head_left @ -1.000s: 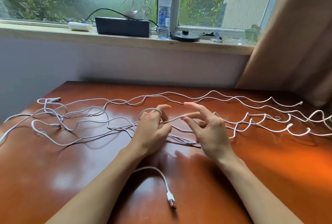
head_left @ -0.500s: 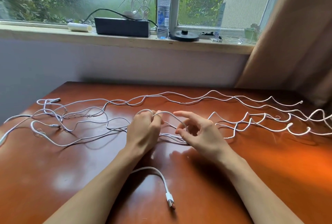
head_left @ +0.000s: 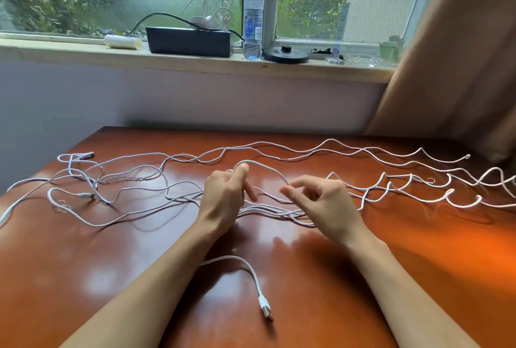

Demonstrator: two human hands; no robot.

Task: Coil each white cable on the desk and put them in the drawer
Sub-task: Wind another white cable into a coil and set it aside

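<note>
Several long white cables (head_left: pixel 349 149) lie in wavy lines across the brown desk (head_left: pixel 83 278). My left hand (head_left: pixel 223 197) is closed around one white cable (head_left: pixel 265 168), a loop of it over the thumb. From there the cable arcs right to my right hand (head_left: pixel 321 202), which pinches it between thumb and forefinger. The same cable's tail runs under my left forearm and ends in a USB plug (head_left: pixel 265 310) near the desk's front. No drawer is in view.
A window sill behind the desk carries a black box (head_left: pixel 190 40), a water bottle (head_left: pixel 253 18), a white roll (head_left: pixel 122 41) and a black round disc (head_left: pixel 285 54). A brown curtain (head_left: pixel 460 54) hangs at the right, touching the desk's far right corner.
My hands have moved apart. The right hand shifted rightward, drawing out an arc of cable between the two hands. The left hand turned slightly, thumb up.
</note>
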